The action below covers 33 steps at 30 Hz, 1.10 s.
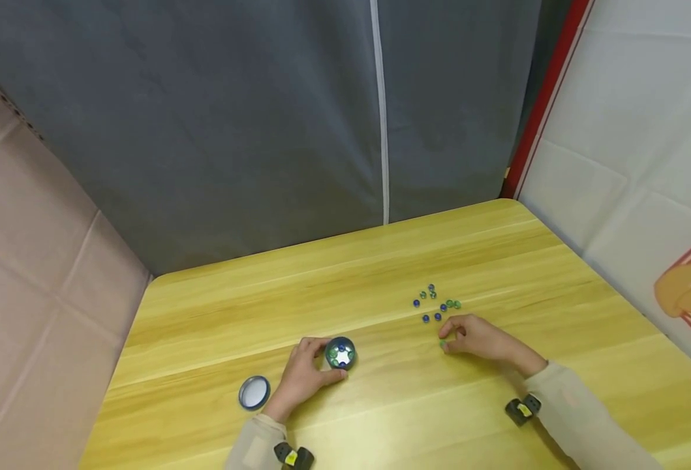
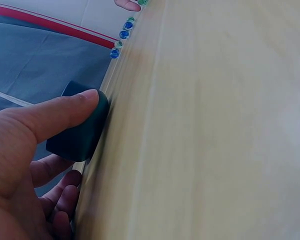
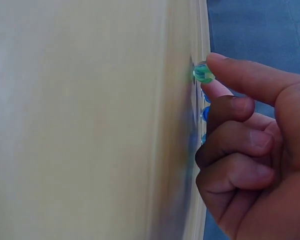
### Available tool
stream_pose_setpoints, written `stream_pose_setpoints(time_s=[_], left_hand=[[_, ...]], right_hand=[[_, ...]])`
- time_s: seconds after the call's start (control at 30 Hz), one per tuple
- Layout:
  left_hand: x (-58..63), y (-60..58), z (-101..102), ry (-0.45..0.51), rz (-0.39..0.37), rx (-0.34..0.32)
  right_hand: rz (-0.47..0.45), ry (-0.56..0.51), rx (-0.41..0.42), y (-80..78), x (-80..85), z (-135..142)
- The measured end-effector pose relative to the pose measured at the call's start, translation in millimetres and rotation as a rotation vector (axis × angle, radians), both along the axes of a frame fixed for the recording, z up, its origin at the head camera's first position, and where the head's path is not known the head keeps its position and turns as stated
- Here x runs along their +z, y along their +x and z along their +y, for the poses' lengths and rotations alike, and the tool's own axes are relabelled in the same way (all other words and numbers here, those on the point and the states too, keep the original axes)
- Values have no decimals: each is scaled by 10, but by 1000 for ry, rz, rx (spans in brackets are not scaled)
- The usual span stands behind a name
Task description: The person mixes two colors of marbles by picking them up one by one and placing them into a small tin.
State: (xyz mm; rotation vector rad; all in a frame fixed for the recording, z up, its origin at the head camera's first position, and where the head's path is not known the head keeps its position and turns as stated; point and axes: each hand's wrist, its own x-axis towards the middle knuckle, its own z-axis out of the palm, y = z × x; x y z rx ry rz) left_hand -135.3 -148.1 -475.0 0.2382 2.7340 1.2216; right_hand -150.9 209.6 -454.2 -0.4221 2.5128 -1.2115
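My left hand point(image 1: 304, 371) grips a small dark blue round tin point(image 1: 353, 360), thumb on the near side and fingers around the far side. Inside the tin lie several green and blue marbles around a pale bottom. In the left wrist view the tin's dark side wall point(image 2: 82, 131) shows under the thumb. Over to the right, my right hand point(image 1: 473, 336) pinches a green marble point(image 3: 204, 73) between thumb and index fingertips, close over the tabletop. Its other fingers are curled into the palm.
Just beyond the right hand, several loose marbles point(image 1: 437, 316), blue, green and clear, are scattered on the wooden table point(image 1: 204, 326). A round lid point(image 1: 254, 393) with a dark blue rim lies left of the left hand. A grey curtain point(image 1: 263, 130) hangs behind the table.
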Motion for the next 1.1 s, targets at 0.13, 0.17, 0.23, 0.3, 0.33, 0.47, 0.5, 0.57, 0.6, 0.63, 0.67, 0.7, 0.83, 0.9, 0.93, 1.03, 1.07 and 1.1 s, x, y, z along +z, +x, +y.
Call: stream_pose_setpoints(time_s=[0.13,0.17,0.23,0.3,0.33,0.47,0.5,0.57,0.6,0.63,0.67,0.7,0.83,0.9,0.93,1.03,1.07,1.1], left_hand=[[-2,-1,-4,-2,-2,-4],[-1,-1,-5,-2,-2,-4],[1,1,-7,-1,-2,-3],[7,0,-4,1,-2,-3],[9,-1,-3,3,-2,-2],[16,0,-8,-1,-1,-4],[18,0,-10,-1,-1,-4],[19,2,-13,-4,-1,-6],[20,2,-12,0,-3,-5],[22,3,-10,2,-3,-3],[23,4,-8,4,-2,-1],[22,4,-6,5,-1,0],[21,9,3,10,9,8],[22,13,4,12,11,9],[22,14,3,13,12,9],[19,11,2,15,12,9],[19,9,1,16,12,9],[17,6,0,16,11,9]], right_hand=[[-4,10,5,-12,-20,-6],[-6,15,4,-14,-24,-10],[-12,20,5,-16,-28,-16],[-15,23,8,-16,-28,-16],[-15,25,8,-14,-26,-17],[-13,22,8,-3,-20,-18],[-12,21,8,-1,-20,-18],[-12,16,10,2,-19,-19],[-11,15,12,3,-18,-20],[-12,14,13,2,-17,-20],[-11,15,13,1,-14,-21],[-15,21,7,-1,-14,-24],[-17,31,-7,-13,-1,-47],[-18,30,-15,-21,7,-66],[-20,28,-18,-26,9,-75],[-20,18,-22,-41,27,-105],[-18,20,-24,-48,36,-116],[-18,20,-26,-54,49,-128]])
